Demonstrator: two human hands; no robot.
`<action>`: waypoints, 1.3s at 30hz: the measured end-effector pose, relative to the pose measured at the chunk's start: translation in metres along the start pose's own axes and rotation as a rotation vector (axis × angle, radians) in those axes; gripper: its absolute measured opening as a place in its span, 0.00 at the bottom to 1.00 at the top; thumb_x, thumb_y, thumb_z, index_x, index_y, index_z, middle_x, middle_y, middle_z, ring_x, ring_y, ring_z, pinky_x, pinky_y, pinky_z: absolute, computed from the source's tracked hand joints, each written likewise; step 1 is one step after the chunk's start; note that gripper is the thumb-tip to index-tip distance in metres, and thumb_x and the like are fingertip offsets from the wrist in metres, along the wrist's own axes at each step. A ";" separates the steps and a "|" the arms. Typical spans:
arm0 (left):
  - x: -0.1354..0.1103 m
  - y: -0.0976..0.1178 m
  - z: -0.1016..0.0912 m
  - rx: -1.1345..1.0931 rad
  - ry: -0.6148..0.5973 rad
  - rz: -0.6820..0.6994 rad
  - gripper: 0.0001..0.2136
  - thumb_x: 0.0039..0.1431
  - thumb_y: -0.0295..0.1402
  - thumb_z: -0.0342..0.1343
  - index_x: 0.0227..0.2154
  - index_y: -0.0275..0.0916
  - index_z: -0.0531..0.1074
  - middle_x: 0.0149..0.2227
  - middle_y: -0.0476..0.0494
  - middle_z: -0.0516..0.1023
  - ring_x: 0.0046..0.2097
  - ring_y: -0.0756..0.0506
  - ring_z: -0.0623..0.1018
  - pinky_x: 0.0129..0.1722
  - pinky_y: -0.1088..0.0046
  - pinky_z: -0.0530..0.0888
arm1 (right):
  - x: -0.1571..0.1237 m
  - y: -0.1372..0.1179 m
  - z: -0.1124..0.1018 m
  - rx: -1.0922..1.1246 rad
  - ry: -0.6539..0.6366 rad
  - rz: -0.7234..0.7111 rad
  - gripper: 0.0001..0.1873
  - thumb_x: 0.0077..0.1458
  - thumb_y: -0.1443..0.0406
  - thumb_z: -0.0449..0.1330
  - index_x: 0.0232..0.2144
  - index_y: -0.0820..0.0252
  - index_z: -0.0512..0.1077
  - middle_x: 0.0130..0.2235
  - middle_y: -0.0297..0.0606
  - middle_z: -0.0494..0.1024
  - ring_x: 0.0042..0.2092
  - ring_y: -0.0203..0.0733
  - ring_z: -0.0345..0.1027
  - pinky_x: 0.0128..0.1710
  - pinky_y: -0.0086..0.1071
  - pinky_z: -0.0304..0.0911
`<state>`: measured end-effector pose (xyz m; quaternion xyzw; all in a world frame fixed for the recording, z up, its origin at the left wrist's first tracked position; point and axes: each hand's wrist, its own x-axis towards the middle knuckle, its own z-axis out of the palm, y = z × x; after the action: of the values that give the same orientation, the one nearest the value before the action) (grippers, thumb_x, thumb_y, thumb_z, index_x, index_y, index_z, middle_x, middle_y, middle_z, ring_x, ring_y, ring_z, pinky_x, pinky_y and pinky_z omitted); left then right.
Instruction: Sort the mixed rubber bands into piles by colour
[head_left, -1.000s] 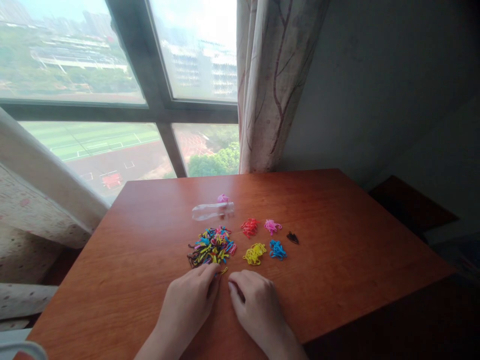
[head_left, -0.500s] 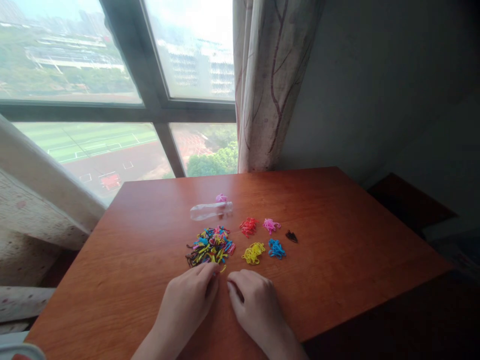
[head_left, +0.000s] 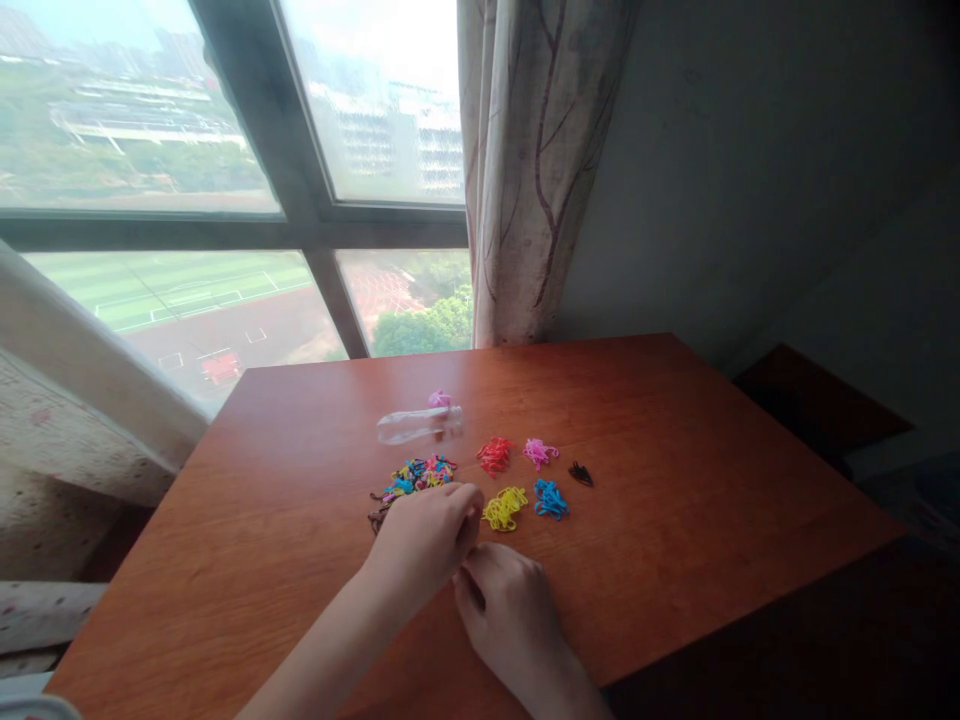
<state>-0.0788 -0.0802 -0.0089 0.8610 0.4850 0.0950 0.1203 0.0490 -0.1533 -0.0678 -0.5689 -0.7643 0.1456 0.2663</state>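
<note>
There are two bare hands, one left hand and one right hand. Thin, band-like loops make six piles, too tangled to count singly: one red pile, one pink pile, one yellow pile, one blue pile, one small black pile and one multicoloured heap. Also one clear plastic container, one reddish-brown wooden table and four visible window panes.

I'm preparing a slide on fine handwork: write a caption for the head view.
Left hand beside yellow elastic bands, right hand close by, mixed-colour pile partly hidden.
</note>
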 end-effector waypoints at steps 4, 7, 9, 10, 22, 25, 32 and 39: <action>0.021 0.010 0.003 -0.023 -0.024 0.025 0.06 0.56 0.26 0.52 0.29 0.41 0.73 0.29 0.48 0.80 0.30 0.47 0.79 0.28 0.76 0.67 | -0.001 0.000 0.001 -0.011 -0.023 0.009 0.07 0.54 0.73 0.57 0.29 0.56 0.68 0.30 0.32 0.76 0.32 0.37 0.70 0.29 0.28 0.50; 0.026 0.013 0.005 -0.041 -0.041 0.054 0.06 0.55 0.25 0.52 0.28 0.42 0.73 0.30 0.48 0.81 0.31 0.46 0.79 0.28 0.75 0.66 | -0.001 0.001 0.001 -0.019 -0.030 0.022 0.08 0.54 0.74 0.57 0.29 0.56 0.69 0.29 0.32 0.76 0.32 0.38 0.70 0.29 0.29 0.50; 0.026 0.012 0.004 -0.048 -0.042 0.058 0.07 0.55 0.25 0.52 0.29 0.42 0.73 0.30 0.48 0.81 0.31 0.46 0.79 0.28 0.75 0.66 | -0.001 0.001 0.001 -0.009 -0.028 0.019 0.08 0.54 0.74 0.57 0.29 0.55 0.69 0.30 0.32 0.76 0.32 0.38 0.70 0.30 0.29 0.51; 0.025 0.011 0.003 -0.050 -0.039 0.055 0.07 0.56 0.26 0.51 0.30 0.42 0.73 0.30 0.48 0.80 0.31 0.46 0.79 0.28 0.75 0.66 | -0.001 0.001 0.001 -0.002 -0.025 0.015 0.08 0.55 0.73 0.57 0.30 0.55 0.69 0.30 0.32 0.77 0.33 0.38 0.70 0.30 0.28 0.51; -0.013 -0.013 -0.011 -0.079 0.040 -0.042 0.11 0.62 0.29 0.47 0.34 0.43 0.74 0.32 0.48 0.81 0.33 0.47 0.79 0.29 0.76 0.68 | 0.000 -0.002 -0.003 0.039 -0.003 0.000 0.08 0.60 0.71 0.53 0.31 0.55 0.69 0.30 0.31 0.75 0.33 0.37 0.69 0.32 0.28 0.52; -0.033 -0.025 -0.008 -0.116 0.103 -0.089 0.09 0.61 0.32 0.48 0.34 0.43 0.75 0.30 0.49 0.80 0.30 0.48 0.78 0.28 0.77 0.68 | 0.000 -0.003 -0.004 0.033 -0.015 0.000 0.08 0.60 0.71 0.53 0.31 0.55 0.68 0.30 0.31 0.74 0.33 0.37 0.68 0.32 0.28 0.51; -0.082 -0.049 0.016 -0.205 0.221 -0.180 0.09 0.60 0.32 0.49 0.36 0.43 0.75 0.31 0.50 0.82 0.29 0.49 0.80 0.30 0.78 0.73 | 0.002 -0.006 -0.003 0.018 -0.027 0.036 0.07 0.59 0.71 0.54 0.32 0.53 0.68 0.31 0.30 0.75 0.33 0.38 0.68 0.31 0.30 0.50; -0.091 -0.052 0.030 -0.183 0.274 -0.183 0.08 0.61 0.33 0.50 0.38 0.44 0.75 0.36 0.51 0.83 0.35 0.48 0.83 0.34 0.78 0.76 | 0.009 -0.011 0.000 -0.016 -0.028 0.078 0.06 0.58 0.71 0.58 0.32 0.53 0.68 0.30 0.30 0.76 0.32 0.38 0.69 0.31 0.30 0.50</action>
<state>-0.1593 -0.1359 -0.0572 0.7779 0.5623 0.2435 0.1390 0.0388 -0.1482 -0.0597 -0.5983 -0.7463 0.1581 0.2451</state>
